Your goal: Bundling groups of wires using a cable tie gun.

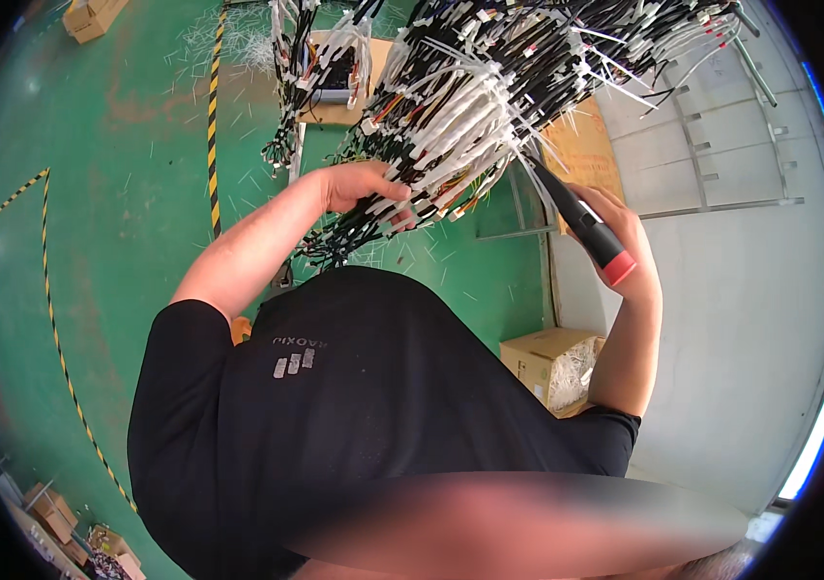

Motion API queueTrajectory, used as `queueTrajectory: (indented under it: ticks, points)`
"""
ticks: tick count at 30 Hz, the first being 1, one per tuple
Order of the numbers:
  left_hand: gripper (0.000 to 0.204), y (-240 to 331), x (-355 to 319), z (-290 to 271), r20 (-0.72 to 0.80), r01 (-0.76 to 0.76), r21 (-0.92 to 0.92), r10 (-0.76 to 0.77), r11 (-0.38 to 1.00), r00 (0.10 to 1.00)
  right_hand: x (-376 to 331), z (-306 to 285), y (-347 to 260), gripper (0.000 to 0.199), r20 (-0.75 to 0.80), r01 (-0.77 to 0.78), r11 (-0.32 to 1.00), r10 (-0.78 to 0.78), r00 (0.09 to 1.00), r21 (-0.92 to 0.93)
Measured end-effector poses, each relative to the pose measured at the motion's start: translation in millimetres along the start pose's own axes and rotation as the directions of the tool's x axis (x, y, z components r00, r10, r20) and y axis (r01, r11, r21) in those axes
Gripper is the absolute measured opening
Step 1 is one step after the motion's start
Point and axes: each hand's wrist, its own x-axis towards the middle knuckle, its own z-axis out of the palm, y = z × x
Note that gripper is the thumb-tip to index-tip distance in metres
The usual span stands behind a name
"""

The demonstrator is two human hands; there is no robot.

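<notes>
Thick bundles of wire harnesses [451,130], black and white with many loose white cable ties, hang at the top centre. My left hand [362,186] closes round the lower part of one bundle, thumb on top; its fingers are partly hidden behind the wires. In my right hand [627,227] is a black cable tie gun [574,211] with a red end. Its narrow nose points up and left, at the ties round the white section of the bundle. Whether the nose touches a tie I cannot tell. The right fingers are mostly hidden behind the tool.
A second harness bundle [320,53] hangs at the upper left, by a grey bin [337,96]. Metal rack bars [692,135] stand along the right. An open cardboard box [538,358] of white scraps sits low at right. Cut tie ends litter the green floor [122,193].
</notes>
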Motion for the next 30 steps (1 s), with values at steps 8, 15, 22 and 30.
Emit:
queueTrajectory:
  ticks: [8, 15, 22, 30]
  points:
    - [0.048, -1, -2, -2, -0.026, -0.009, 0.001, 0.009, 1.0, 1.0, 12, 9, 4, 0.046, 0.017, -0.036, 0.988, 0.039, 0.999, -0.147]
    - [0.072, 1, 0, 0, -0.014, -0.026, 0.002, 0.026, 1.0, 1.0, -9, 61, 44, 0.019, -0.257, -0.085, 0.982, 0.039, 0.966, -0.17]
    - [0.07, -2, 2, -11, 0.015, -0.002, -0.007, 0.002, 1.0, 1.0, -41, 87, 94, 0.029, -0.564, -0.055, 0.994, -0.006, 0.826, -0.092]
    - [0.076, -3, 4, -20, 0.112, 0.001, 0.012, -0.002, 1.0, 0.994, -24, 85, 85, 0.046, -0.339, 0.106, 0.618, 0.274, 0.9, 0.779]
